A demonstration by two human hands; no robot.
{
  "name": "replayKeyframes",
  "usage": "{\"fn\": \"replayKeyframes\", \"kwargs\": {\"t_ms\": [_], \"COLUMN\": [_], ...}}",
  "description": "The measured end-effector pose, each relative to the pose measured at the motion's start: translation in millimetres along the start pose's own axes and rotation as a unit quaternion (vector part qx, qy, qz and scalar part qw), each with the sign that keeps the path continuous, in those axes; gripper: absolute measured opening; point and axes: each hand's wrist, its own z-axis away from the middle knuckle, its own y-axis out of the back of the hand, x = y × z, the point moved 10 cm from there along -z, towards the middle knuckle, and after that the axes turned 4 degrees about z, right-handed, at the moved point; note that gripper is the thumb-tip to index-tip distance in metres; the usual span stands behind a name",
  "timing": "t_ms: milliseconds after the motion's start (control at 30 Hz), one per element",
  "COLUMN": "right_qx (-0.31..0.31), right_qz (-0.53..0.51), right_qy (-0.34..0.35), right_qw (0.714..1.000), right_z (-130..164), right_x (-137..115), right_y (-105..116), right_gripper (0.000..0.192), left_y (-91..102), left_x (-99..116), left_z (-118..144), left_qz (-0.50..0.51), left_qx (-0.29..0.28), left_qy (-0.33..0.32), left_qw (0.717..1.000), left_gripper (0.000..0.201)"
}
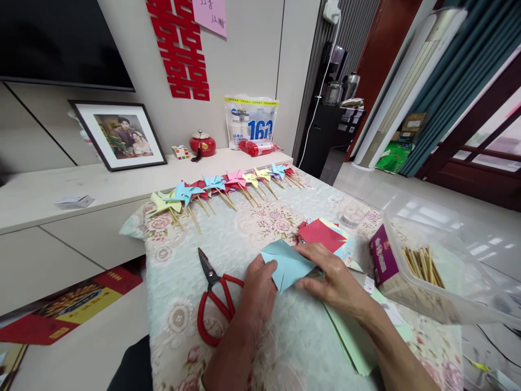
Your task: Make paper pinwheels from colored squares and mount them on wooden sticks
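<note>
A square of light blue paper (287, 264) with cuts running in from its corners is held above the flowered tablecloth. My left hand (259, 290) pinches its left side, the thumb lying on top. At the right corner, the fingers and thumb of my right hand (336, 279) close around the paper's edge. Red-handled scissors (215, 298) lie partly open beside my left forearm. Just behind my right hand is a pile of cut coloured paper squares (323, 234), a red one on top. Light green sheets (352, 339) are stacked under my right forearm.
Finished paper pinwheels (214, 183) on sticks line the table's far edge. A clear plastic box (423, 282) of wooden sticks (424, 265) stands at the right, near a roll of clear tape (352, 215). Behind is a white cabinet (118, 187) with a framed photo (122, 136).
</note>
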Motion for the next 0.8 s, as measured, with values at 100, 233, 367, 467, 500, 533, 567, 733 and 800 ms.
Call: {"fn": "replayKeyframes", "kwargs": {"t_ms": [100, 233, 367, 467, 500, 533, 567, 733, 800], "right_qx": [-0.026, -0.008, 0.026, 0.052, 0.067, 0.085, 0.105, 0.154, 0.139], "right_qz": [0.047, 0.052, 0.058, 0.058, 0.056, 0.054, 0.050, 0.004, -0.039], "right_qy": [0.003, 0.046, 0.061, 0.049, 0.042, 0.033, 0.021, -0.042, -0.070], "right_qw": [0.999, 0.998, 0.996, 0.996, 0.995, 0.994, 0.993, 0.987, 0.987], "right_z": [3, 3, 1, 0, 0, 1, 2, 6, 6], "right_x": [3, -7, -13, -10, -8, -5, -1, 15, 19], "right_y": [-4, -4, -3, 0, 3, 7, 12, 27, 24], "right_gripper": [0.067, 0.067, 0.039, 0.020, 0.018, 0.017, 0.015, 0.014, 0.016], "left_y": [5.5, 6.9, 1.5, 6.8, 11.9, 19.1, 28.8, 28.9, 32.2], "left_x": [-1, -4, -8, -9, -8, -4, 2, 49, 47], "left_z": [-1, -3, -1, 7, 11, 17, 25, 88, 104], "left_qz": [-0.010, -0.019, -0.024, -0.037, -0.056, -0.088, -0.142, -0.601, -0.708], "left_qx": [0.015, 0.009, -0.022, -0.009, 0.003, 0.019, 0.042, -0.003, -0.022], "left_qy": [0.003, 0.006, 0.008, 0.017, 0.017, 0.002, -0.021, -0.313, -0.362], "left_qw": [1.000, 1.000, 0.999, 0.999, 0.998, 0.996, 0.989, 0.735, 0.606], "left_gripper": [0.032, 0.030, 0.025, 0.027, 0.030, 0.033, 0.036, 0.027, 0.033]}}
